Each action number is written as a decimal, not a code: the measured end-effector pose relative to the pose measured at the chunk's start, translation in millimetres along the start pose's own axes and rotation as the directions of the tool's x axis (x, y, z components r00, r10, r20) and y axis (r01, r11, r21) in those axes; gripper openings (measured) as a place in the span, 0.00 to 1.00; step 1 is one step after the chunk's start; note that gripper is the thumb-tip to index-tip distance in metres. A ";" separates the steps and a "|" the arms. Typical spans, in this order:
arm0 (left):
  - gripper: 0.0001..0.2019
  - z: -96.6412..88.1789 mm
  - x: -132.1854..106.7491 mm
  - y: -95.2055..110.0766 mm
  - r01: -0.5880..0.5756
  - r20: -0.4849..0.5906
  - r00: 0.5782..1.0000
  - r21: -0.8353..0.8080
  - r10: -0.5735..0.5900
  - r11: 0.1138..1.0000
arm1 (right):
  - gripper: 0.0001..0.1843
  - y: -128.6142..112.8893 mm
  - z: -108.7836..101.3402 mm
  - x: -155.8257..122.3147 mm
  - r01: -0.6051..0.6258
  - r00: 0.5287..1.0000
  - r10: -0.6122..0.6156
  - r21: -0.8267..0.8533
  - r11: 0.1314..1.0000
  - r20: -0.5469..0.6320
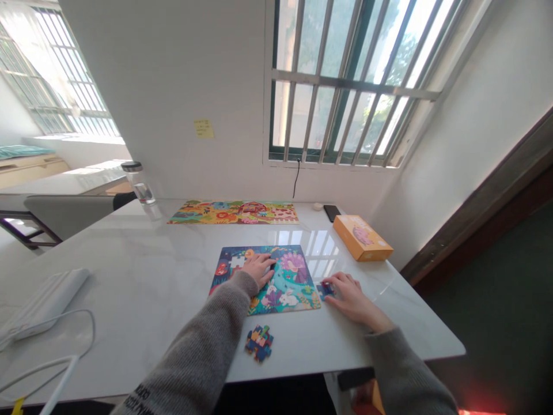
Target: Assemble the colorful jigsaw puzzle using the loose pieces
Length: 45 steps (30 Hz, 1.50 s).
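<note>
Jigsaw puzzle (289,276), part-assembled, on white marble desk (129,259): left hand (259,271) spread flat on it; right hand (349,297) pinching blue cardboard piece (326,290) beside its right edge. Interlocked pieces (259,343) near; orange cardboard box (362,237) far right.

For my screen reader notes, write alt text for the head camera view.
The left hand rests on a jigsaw puzzle with a gap, on a white marble table; the right hand touches blue pieces beside it. A clump of joined pieces lies nearer the person.
</note>
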<state>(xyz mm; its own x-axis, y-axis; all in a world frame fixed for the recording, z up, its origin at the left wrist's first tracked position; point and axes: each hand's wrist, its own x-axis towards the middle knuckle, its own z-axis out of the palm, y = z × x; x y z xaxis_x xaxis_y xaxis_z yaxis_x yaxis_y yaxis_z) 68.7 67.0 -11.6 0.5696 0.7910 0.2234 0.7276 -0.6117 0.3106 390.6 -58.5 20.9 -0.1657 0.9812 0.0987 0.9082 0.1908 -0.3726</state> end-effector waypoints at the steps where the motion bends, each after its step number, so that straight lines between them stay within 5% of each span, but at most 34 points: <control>1: 0.19 0.8 0.0 -0.8 0.000 -0.004 1.000 -0.003 0.000 1.000 | 0.17 0.9 -1.7 -1.4 -0.007 1.000 0.007 0.014 1.000 0.024; 12: 0.18 -4.3 -2.1 0.9 -0.024 -0.001 1.000 -0.027 0.024 0.999 | 0.13 0.3 2.0 3.4 -0.088 0.996 0.090 0.198 0.976 -0.005; 22: 0.13 -26.5 -5.8 8.6 -0.152 -0.094 0.985 -0.083 0.144 0.985 | 0.20 15.3 10.5 21.2 0.011 0.964 0.153 0.607 0.794 -0.218; 26: 0.11 -33.1 -13.1 -0.7 -0.135 -0.181 0.977 -0.103 0.115 0.985 | 0.19 -10.4 10.9 39.3 0.092 0.978 0.060 0.665 0.741 -0.202; 34: 0.09 -37.3 -33.2 -38.3 0.014 -0.334 0.941 -0.134 -0.058 0.991 | 0.13 -94.3 22.8 91.0 0.224 0.975 -0.176 0.595 0.772 -0.139; 37: 0.13 -36.8 -38.5 -34.5 -0.016 -0.302 0.952 -0.174 -0.038 0.985 | 0.13 -112.4 38.9 108.5 0.250 0.968 -0.189 0.592 0.767 -0.164; 41: 0.34 -33.7 -42.3 -19.3 -0.066 -0.152 0.988 -0.246 0.029 0.967 | 0.16 -121.2 61.2 116.9 0.254 0.967 -0.182 0.655 0.711 -0.177; 45: 0.30 -30.4 -40.6 -10.2 -0.070 -0.105 0.993 -0.195 0.050 0.978 | 0.18 -116.6 73.9 114.2 0.250 0.968 -0.155 0.716 0.652 -0.196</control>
<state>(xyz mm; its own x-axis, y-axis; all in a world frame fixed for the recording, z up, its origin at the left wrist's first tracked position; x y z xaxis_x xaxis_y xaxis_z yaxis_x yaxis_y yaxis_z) 26.5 41.6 4.3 0.5620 0.7564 0.3348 0.5972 -0.6511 0.4684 237.4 33.3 7.4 -0.2261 0.9149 0.3343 0.2760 0.3893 -0.8788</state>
